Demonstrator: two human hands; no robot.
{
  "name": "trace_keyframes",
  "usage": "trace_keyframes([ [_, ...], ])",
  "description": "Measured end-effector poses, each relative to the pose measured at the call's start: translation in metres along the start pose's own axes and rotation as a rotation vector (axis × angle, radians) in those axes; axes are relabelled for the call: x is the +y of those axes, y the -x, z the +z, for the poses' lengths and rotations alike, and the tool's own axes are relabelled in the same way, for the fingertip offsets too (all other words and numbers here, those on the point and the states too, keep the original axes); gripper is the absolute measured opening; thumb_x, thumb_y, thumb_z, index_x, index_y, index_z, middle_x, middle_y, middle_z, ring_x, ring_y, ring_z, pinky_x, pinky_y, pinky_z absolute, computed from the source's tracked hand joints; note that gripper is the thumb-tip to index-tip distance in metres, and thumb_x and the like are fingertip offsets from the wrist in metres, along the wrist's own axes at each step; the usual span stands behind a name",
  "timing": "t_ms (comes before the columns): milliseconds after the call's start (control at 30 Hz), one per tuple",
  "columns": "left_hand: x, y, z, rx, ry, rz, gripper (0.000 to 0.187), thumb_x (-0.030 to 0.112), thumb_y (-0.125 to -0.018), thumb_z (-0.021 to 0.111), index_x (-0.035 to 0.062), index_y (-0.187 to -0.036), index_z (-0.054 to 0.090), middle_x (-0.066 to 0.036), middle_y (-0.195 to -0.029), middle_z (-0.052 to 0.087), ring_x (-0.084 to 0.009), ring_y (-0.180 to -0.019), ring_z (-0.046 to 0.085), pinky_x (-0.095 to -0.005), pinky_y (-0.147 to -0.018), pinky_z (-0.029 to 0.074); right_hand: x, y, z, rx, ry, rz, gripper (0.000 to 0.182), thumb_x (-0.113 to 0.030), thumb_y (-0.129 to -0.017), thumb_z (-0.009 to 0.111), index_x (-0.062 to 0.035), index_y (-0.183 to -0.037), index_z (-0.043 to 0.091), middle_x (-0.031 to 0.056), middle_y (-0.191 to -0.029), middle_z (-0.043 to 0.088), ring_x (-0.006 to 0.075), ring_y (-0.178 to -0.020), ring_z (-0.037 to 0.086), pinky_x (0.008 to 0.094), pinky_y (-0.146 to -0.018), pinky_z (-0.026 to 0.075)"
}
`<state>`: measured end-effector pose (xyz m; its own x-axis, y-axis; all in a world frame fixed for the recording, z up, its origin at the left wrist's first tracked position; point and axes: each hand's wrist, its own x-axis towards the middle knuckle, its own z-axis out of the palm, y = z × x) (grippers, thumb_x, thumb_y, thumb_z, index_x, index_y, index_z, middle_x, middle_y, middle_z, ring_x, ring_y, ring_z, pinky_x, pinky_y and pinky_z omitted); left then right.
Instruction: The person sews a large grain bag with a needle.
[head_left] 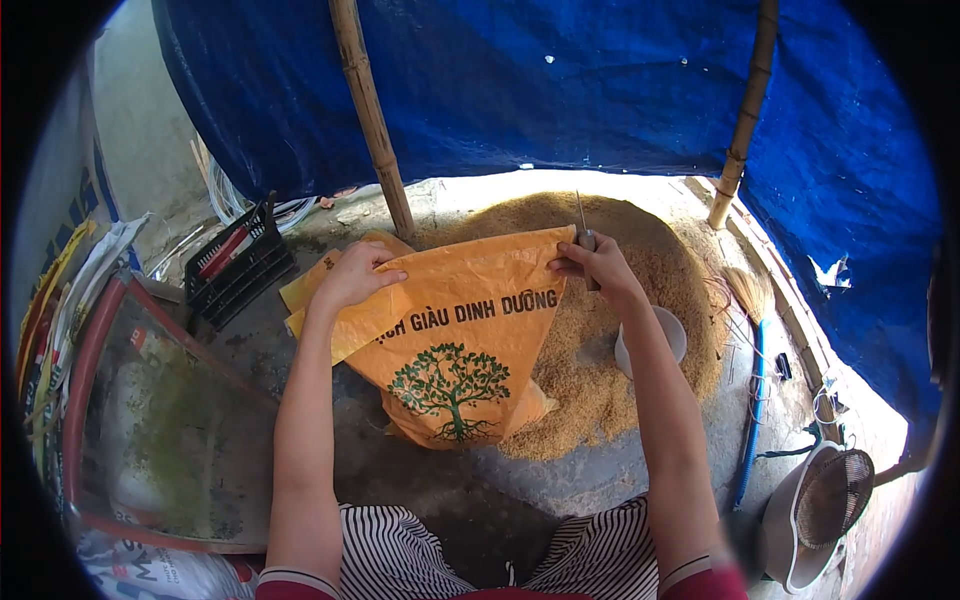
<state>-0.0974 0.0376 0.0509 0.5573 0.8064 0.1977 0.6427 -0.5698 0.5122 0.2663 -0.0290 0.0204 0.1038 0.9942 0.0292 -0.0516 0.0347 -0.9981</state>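
An orange woven sack (455, 325), printed with black letters and a green tree, hangs stretched between my two hands. My left hand (352, 275) pinches its top left part, where the material is folded over. At the top right corner, my right hand (596, 264) grips the sack's edge. That same hand also holds a tool with a thin pointed metal blade (581, 212) upward and a dark handle; I cannot tell whether it is a knife or a screwdriver. Behind and below the sack spreads a heap of golden grain (650, 260). A pale bowl (664, 338) sits in the grain, partly hidden by my right forearm.
Blue tarpaulin (560, 90) hangs behind on bamboo poles (372, 115). To the left are a black crate (240, 262) and a red-rimmed cart or barrow (165, 420). On the right lie a blue-handled broom (752, 410) and a white basin (790, 510) with a sieve (835, 497).
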Motion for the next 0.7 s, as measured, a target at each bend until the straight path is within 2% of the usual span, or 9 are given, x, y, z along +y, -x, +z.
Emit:
trace_keyframes([
  [233, -0.006, -0.001, 0.005, 0.016, -0.021, -0.021, 0.031, 0.024, -0.075, 0.073, -0.0016, -0.092, 0.067, -0.016, -0.082, 0.06, -0.0268, -0.075, 0.056, -0.0365, -0.066, 0.043, 0.004, -0.004, -0.001, -0.005, 0.01, -0.01, 0.019, -0.009, -0.088, 0.06, 0.0065, -0.098, 0.055, 0.0158, -0.087, 0.065, 0.0189, -0.078, 0.068, 0.0262, -0.072, 0.059],
  [300, -0.005, 0.0, 0.004, 0.044, -0.003, 0.023, 0.029, 0.02, -0.072, 0.071, -0.002, -0.091, 0.067, -0.013, -0.076, 0.057, -0.0227, -0.068, 0.052, -0.0344, -0.062, 0.04, 0.002, -0.005, -0.002, -0.013, 0.019, -0.007, 0.019, -0.009, -0.088, 0.06, 0.0061, -0.097, 0.055, 0.0152, -0.087, 0.065, 0.0185, -0.078, 0.068, 0.0262, -0.072, 0.059],
  [433, -0.008, 0.001, 0.004, 0.107, -0.028, 0.104, 0.028, 0.017, -0.069, 0.07, -0.002, -0.09, 0.067, -0.013, -0.074, 0.055, -0.0228, -0.068, 0.052, -0.0343, -0.062, 0.04, 0.0, -0.001, 0.001, 0.01, 0.027, -0.009, 0.019, -0.01, -0.088, 0.061, 0.0058, -0.097, 0.055, 0.0141, -0.087, 0.065, 0.0179, -0.077, 0.068, 0.0261, -0.072, 0.059],
  [600, -0.001, 0.003, 0.003, 0.201, -0.037, 0.098, 0.022, 0.014, -0.066, 0.071, -0.0034, -0.078, 0.064, -0.01, -0.067, 0.046, -0.021, -0.063, 0.048, -0.0333, -0.06, 0.039, 0.003, -0.001, -0.002, 0.018, 0.04, 0.006, 0.019, -0.01, -0.088, 0.06, 0.0063, -0.097, 0.055, 0.0143, -0.087, 0.065, 0.0181, -0.076, 0.068, 0.0263, -0.072, 0.059],
  [700, -0.002, 0.004, 0.001, 0.211, -0.007, 0.052, 0.021, 0.014, -0.065, 0.072, -0.0031, -0.074, 0.063, -0.008, -0.066, 0.045, -0.0198, -0.06, 0.046, -0.0332, -0.057, 0.037, 0.007, -0.004, -0.002, 0.031, 0.041, -0.007, 0.019, -0.01, -0.088, 0.06, 0.0064, -0.095, 0.056, 0.0144, -0.087, 0.065, 0.0186, -0.076, 0.068, 0.0266, -0.071, 0.059],
])
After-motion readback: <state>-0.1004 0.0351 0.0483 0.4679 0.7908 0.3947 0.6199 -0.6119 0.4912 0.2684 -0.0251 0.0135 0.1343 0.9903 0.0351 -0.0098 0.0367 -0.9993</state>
